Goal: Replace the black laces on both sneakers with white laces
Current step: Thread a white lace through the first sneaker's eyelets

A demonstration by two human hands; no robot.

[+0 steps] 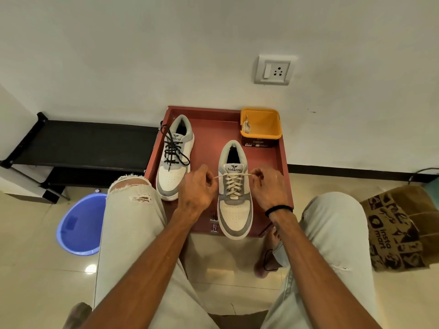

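Two grey-and-white sneakers stand on a red-brown table (209,129). The right sneaker (234,217) carries a white lace (234,184) threaded up its eyelets. My left hand (197,188) pinches the lace's left end and my right hand (270,186) pinches its right end, both beside the top eyelets, with the lace stretched taut between them. The left sneaker (172,176) sits further back and left, still threaded with a loose black lace (173,148). A second white lace (247,127) lies in a yellow tub (263,124) at the table's far right corner.
A blue plastic basin (79,224) stands on the floor at left, below a black rack (90,141). A brown printed paper bag (399,229) sits at right. My knees flank the table's near edge. A wall socket (274,70) is above.
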